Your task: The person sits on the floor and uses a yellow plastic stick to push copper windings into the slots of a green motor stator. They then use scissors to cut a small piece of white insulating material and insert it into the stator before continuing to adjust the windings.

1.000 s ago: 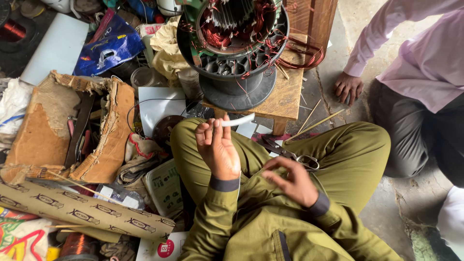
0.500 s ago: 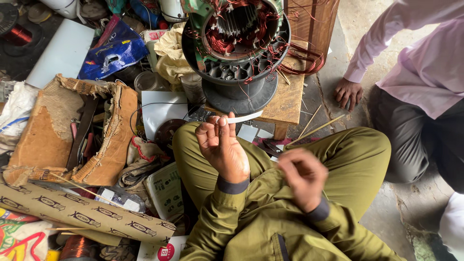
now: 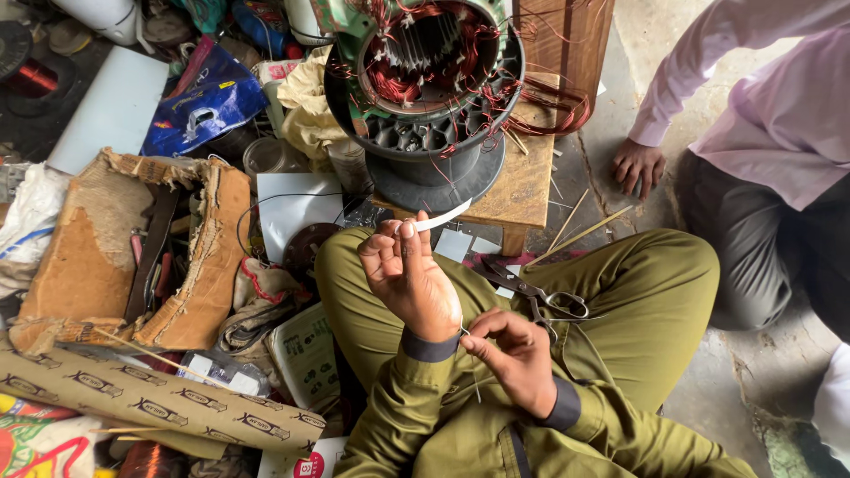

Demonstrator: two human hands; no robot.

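My left hand (image 3: 409,276) is raised over my lap and pinches a narrow white paper strip (image 3: 443,218) between thumb and fingers. Lower down, my right hand (image 3: 513,354) has its fingers closed around a thin wire or needle (image 3: 469,350) by my left wrist. Scissors (image 3: 531,294) lie on my olive trouser leg just right of both hands. In front of me a motor stator (image 3: 434,88) with red copper windings stands on a low wooden stool (image 3: 527,181).
A torn cardboard box (image 3: 124,252) with tools sits to my left, a patterned cardboard tube (image 3: 150,398) below it. A blue bag (image 3: 208,106) and white sheet (image 3: 111,111) lie farther back. Another person in a pink shirt crouches at right, a hand (image 3: 637,166) on the floor.
My right hand has moved left and closer to my left wrist, its fingers pinching shut. My left hand keeps the white strip raised, nearly still.
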